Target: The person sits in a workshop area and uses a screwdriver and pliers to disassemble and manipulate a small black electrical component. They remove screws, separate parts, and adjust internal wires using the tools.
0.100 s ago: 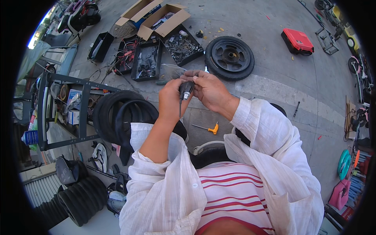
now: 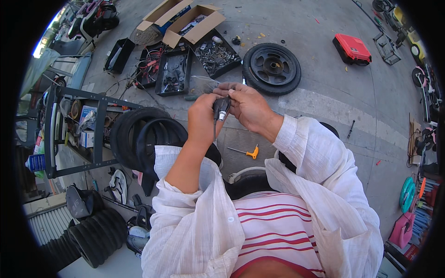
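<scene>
My left hand (image 2: 202,113) grips a small black part (image 2: 221,104) with a silver tip and a thin dark rod or cord hanging below it. My right hand (image 2: 245,104) has its thumb and fingers closed at the top of that same part, where my fingers hide some of it. Just beyond my hands is a clear plastic bag (image 2: 204,81), partly hidden. Below them on the ground lies a yellow-handled hex key (image 2: 252,152).
Black parts trays (image 2: 174,72), open cardboard boxes (image 2: 194,23) and a tyred wheel (image 2: 271,69) lie ahead. A red case (image 2: 352,48) is at the right. A metal rack (image 2: 98,164), loose tyres (image 2: 121,134) and tyre stacks (image 2: 95,238) crowd the left.
The black part in my hands has shifted very slightly, its silver tip a little lower and further right. My hands are otherwise in nearly the same place.
</scene>
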Demonstrator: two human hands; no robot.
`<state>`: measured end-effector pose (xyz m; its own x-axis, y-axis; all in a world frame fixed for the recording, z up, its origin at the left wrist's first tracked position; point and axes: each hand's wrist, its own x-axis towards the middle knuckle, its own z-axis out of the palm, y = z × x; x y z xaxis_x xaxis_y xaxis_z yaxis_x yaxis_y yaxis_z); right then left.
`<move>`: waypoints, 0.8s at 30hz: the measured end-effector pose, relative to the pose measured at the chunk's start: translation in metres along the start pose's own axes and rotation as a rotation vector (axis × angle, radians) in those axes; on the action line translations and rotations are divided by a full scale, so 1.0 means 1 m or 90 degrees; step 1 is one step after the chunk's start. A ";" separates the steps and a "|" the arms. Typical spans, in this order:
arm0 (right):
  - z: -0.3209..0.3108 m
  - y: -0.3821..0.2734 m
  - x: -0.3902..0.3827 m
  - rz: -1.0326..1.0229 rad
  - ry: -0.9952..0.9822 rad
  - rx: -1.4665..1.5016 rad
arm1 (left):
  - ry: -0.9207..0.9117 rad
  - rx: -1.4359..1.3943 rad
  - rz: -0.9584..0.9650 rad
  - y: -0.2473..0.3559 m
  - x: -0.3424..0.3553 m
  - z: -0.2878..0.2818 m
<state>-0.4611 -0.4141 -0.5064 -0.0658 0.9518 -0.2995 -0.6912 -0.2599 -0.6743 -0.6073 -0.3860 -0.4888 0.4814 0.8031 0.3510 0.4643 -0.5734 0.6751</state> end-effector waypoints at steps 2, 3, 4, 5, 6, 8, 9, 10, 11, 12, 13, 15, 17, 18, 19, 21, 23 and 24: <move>0.001 0.000 0.001 0.001 -0.001 0.017 | 0.014 0.013 0.053 -0.003 0.000 0.000; 0.001 -0.001 0.001 -0.011 0.002 0.014 | 0.017 -0.069 -0.027 -0.002 0.000 0.001; 0.003 -0.002 0.001 -0.022 0.006 0.011 | 0.020 -0.151 -0.106 0.000 0.000 0.001; 0.004 -0.004 0.000 -0.034 0.010 0.008 | 0.021 -0.233 -0.185 0.002 0.001 0.001; 0.005 -0.008 -0.001 -0.056 0.003 -0.033 | 0.000 -0.382 -0.241 0.000 0.003 -0.003; 0.007 -0.017 -0.004 -0.101 -0.013 -0.114 | -0.045 -0.679 -0.352 -0.010 0.007 -0.018; 0.009 -0.021 -0.006 -0.129 -0.025 -0.190 | -0.015 -0.769 -0.363 -0.010 0.008 -0.021; 0.011 -0.024 -0.008 -0.158 -0.038 -0.266 | -0.006 -0.799 -0.349 -0.009 0.009 -0.024; 0.012 -0.026 -0.009 -0.185 -0.051 -0.342 | 0.004 -0.830 -0.336 -0.008 0.008 -0.027; 0.014 -0.026 -0.012 -0.206 -0.049 -0.352 | 0.013 -0.860 -0.322 -0.008 0.008 -0.029; 0.016 -0.025 -0.017 -0.226 -0.048 -0.362 | 0.003 -0.879 -0.310 -0.010 0.007 -0.030; 0.021 -0.026 -0.024 -0.242 -0.047 -0.376 | -0.002 -0.873 -0.298 -0.008 0.006 -0.030; 0.025 -0.030 -0.029 -0.237 -0.049 -0.382 | -0.021 -0.877 -0.284 -0.009 0.006 -0.029; 0.025 -0.033 -0.031 -0.297 -0.052 -0.467 | -0.037 -0.884 -0.276 -0.013 0.006 -0.028; 0.024 -0.036 -0.033 -0.358 -0.056 -0.553 | -0.053 -0.891 -0.268 -0.015 0.005 -0.027; 0.023 -0.038 -0.033 -0.477 -0.065 -0.668 | -0.057 -0.912 -0.268 -0.015 0.005 -0.027; 0.021 -0.037 -0.032 -0.594 -0.074 -0.730 | -0.061 -0.926 -0.272 -0.015 0.005 -0.026; 0.020 -0.036 -0.031 -0.602 -0.067 -0.723 | -0.063 -0.929 -0.277 -0.015 0.005 -0.025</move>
<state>-0.4485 -0.4311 -0.4593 -0.0069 0.8305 0.5569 0.4097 0.5104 -0.7561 -0.6307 -0.3694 -0.4815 0.5789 0.8144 -0.0405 -0.5093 0.4000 0.7620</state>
